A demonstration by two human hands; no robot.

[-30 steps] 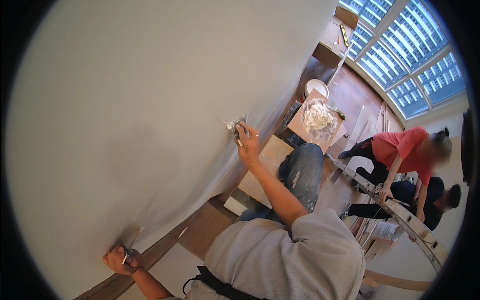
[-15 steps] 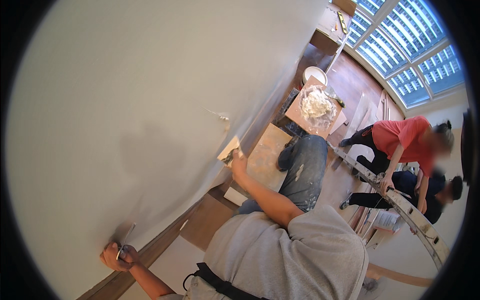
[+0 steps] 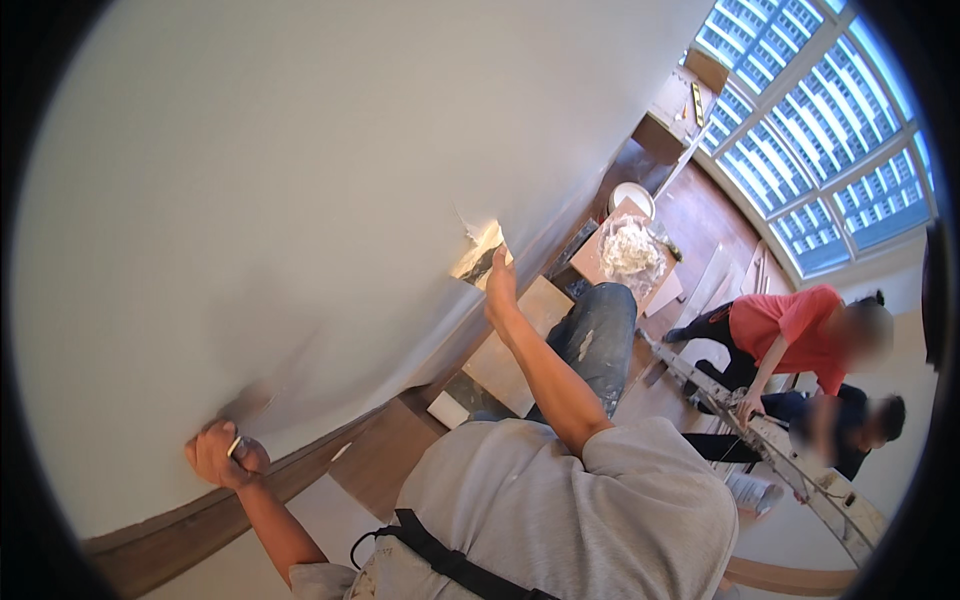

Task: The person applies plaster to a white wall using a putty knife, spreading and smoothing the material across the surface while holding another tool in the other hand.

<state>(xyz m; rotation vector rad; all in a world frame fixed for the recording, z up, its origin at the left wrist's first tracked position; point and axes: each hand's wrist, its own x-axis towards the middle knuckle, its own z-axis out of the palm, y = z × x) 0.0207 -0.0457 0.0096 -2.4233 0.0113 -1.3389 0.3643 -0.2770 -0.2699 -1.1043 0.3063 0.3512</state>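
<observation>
Currently your right hand (image 3: 500,290) is closed around the handle of a wide putty knife (image 3: 480,255), whose blade lies flat against the white wall (image 3: 280,180), with a small ragged patch of filler just above the blade. Your left hand (image 3: 222,452) is clenched on a second, smaller scraper (image 3: 250,410), pressed to the wall just above the dark wooden trim (image 3: 180,525); its blade is blurred. Both arms are extended, the hands well apart. Below you, a board holding a heap of white plaster (image 3: 628,248) rests on the floor beside a white bucket (image 3: 631,197). Two other people stand at a ladder (image 3: 780,450) to your right.
</observation>
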